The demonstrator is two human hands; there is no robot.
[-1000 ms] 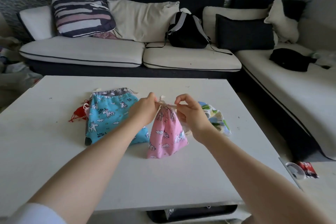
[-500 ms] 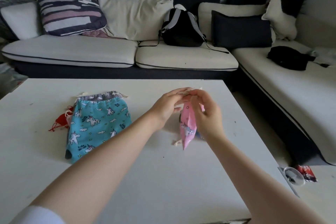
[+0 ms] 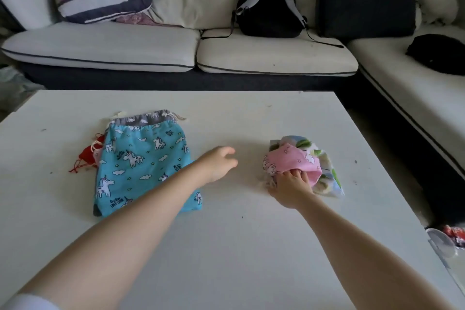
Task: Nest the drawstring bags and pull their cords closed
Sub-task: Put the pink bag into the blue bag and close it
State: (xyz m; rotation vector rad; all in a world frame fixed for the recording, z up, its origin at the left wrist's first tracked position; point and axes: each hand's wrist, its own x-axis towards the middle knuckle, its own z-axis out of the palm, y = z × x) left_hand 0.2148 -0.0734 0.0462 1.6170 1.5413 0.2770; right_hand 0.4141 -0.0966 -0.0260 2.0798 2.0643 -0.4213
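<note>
A pink unicorn bag (image 3: 293,161) lies on top of a pale bag with green print (image 3: 329,173) at the right of the white table (image 3: 226,246). My right hand (image 3: 293,186) grips the pink bag's near end. A large blue unicorn bag (image 3: 143,166) lies flat at the left, covering a grey bag (image 3: 141,119) whose top shows behind it. A small red bag (image 3: 86,158) sticks out at its left. My left hand (image 3: 219,163) hovers between the blue and pink bags, fingers loosely apart and holding nothing.
A white and dark sofa (image 3: 176,45) with cushions and a black backpack (image 3: 269,7) runs behind the table and along the right. Small litter (image 3: 450,236) lies on the floor past the table's right edge.
The pink bag came down from the air onto the green-print bag at the right. My left hand let go of it and moved away to the left; my right hand stayed on it.
</note>
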